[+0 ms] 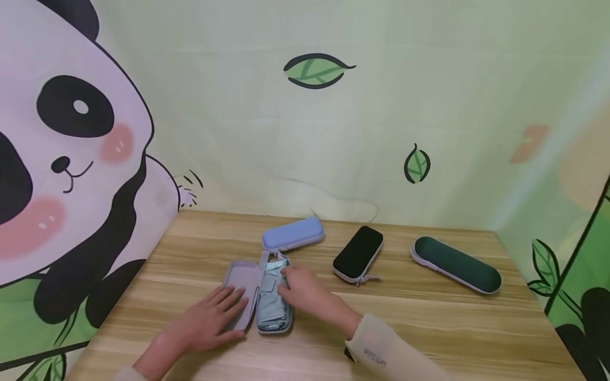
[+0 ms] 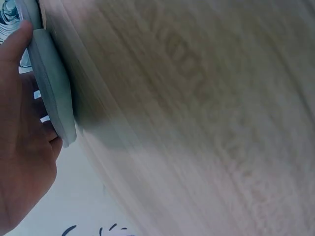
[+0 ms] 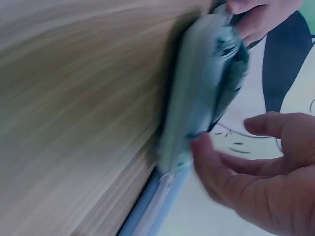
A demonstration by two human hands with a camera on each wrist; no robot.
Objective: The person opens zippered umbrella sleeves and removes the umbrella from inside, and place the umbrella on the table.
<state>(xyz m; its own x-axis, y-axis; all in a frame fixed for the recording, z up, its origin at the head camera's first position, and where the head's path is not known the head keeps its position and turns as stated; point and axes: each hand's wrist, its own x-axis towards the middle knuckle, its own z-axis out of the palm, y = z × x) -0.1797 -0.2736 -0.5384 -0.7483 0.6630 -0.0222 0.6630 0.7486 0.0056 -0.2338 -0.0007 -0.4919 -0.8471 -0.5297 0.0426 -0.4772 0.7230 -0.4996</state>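
An oblong zip case lies unfolded on the table, its pale lid [image 1: 244, 271] turned out to the left. Inside its other half [image 1: 289, 324] sits a light blue bundle of thin, creased, folded fabric [image 1: 272, 306]. My left hand [image 1: 202, 320] rests on the lid with fingers spread; in the left wrist view its thumb lies by the case edge [image 2: 55, 88]. Over the right side of the bundle is my right hand [image 1: 307, 292]. In the right wrist view, the right fingers [image 3: 268, 125] are loosely bent and apart, one digit at the bundle's edge; whether it touches is unclear.
Behind the unfolded case lies a closed blue case [image 1: 293, 234]. A black case [image 1: 358, 253] with a strap lies to the right, and a dark green case [image 1: 457, 266] farther right. A printed cloth backdrop [image 1: 229, 132] rises behind the wooden table [image 1: 429, 328].
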